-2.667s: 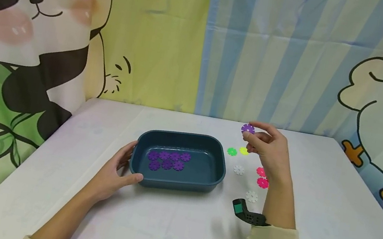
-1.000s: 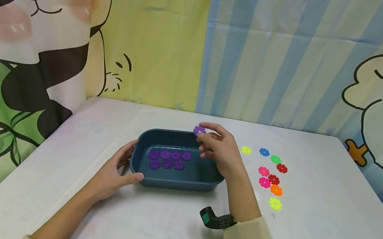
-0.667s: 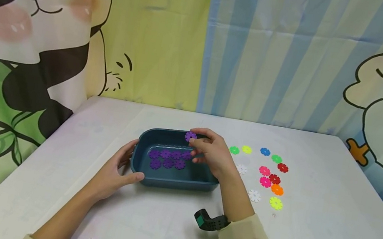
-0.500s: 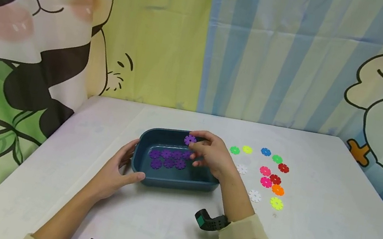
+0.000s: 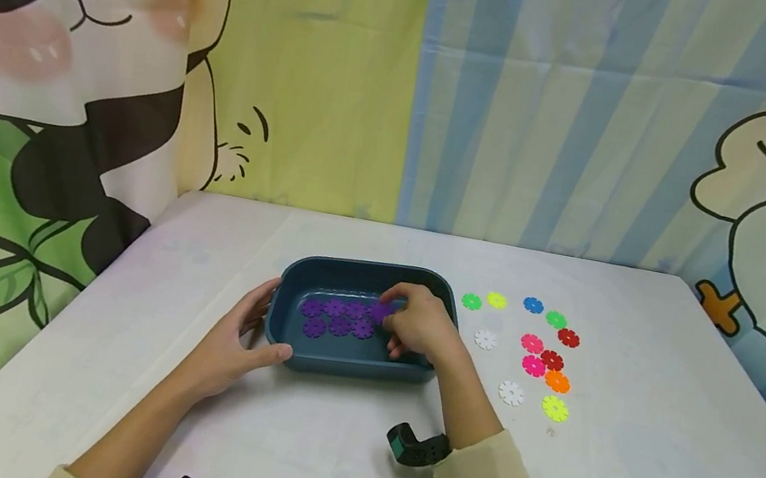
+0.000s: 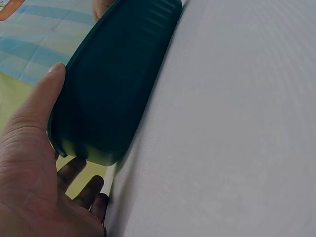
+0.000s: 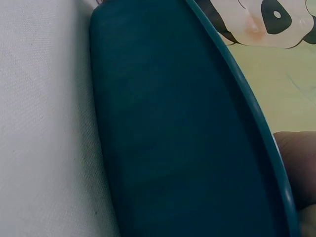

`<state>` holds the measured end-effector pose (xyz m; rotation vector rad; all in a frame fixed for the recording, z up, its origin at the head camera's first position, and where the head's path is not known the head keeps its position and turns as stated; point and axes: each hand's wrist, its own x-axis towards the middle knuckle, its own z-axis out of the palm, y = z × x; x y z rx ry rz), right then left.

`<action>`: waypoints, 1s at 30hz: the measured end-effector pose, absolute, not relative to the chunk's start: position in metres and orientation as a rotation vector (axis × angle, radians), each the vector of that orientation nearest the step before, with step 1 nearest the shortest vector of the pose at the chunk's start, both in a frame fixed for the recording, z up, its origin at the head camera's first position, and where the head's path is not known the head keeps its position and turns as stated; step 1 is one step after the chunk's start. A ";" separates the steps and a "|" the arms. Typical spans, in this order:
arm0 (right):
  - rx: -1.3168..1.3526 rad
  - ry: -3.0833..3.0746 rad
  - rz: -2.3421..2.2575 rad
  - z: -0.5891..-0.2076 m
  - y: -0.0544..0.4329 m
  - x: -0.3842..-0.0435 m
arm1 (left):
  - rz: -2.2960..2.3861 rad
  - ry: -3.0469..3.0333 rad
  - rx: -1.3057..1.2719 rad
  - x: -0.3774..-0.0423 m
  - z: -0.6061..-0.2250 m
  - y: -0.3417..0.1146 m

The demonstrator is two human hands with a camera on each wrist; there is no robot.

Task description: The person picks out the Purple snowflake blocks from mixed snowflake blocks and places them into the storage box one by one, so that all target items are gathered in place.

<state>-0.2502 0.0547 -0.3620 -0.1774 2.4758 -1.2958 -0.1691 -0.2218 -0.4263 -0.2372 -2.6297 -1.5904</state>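
Note:
In the head view my left hand point(image 5: 237, 337) holds the left end of a dark teal plastic tray point(image 5: 346, 366), thumb on the front rim and fingers behind the end wall. The left wrist view shows that thumb point(image 6: 37, 101) along the rim. My right hand point(image 5: 417, 325) reaches down inside the tray, pinching a purple snowflake disc point(image 5: 380, 311) between thumb and index finger, at the right end of the back row. Several more purple discs point(image 5: 340, 325) lie grouped in two rows on the tray floor. In the right wrist view the tray wall point(image 7: 173, 123) hides most of that hand.
Right of the tray, loose discs lie on the white-covered table point(image 5: 659, 454): white point(image 5: 511, 392), green point(image 5: 471, 301), yellow point(image 5: 555, 408), blue point(image 5: 533, 305), pink point(image 5: 533, 366), red point(image 5: 567, 338) and orange point(image 5: 558, 382). A printed curtain point(image 5: 346, 97) hangs behind the table.
My right hand has carried the purple disc from above the table on the right, leftward over the tray, then down to the tray floor. My left hand has kept its hold.

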 end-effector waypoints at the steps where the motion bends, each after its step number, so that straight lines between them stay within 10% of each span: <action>1: -0.182 2.503 -1.248 -0.362 0.054 -0.249 | -1.589 -2.630 -0.239 -0.169 -0.426 -0.222; 30: -0.326 2.801 -0.759 -0.351 0.059 -0.239 | -1.594 -2.623 -0.272 -0.170 -0.428 -0.222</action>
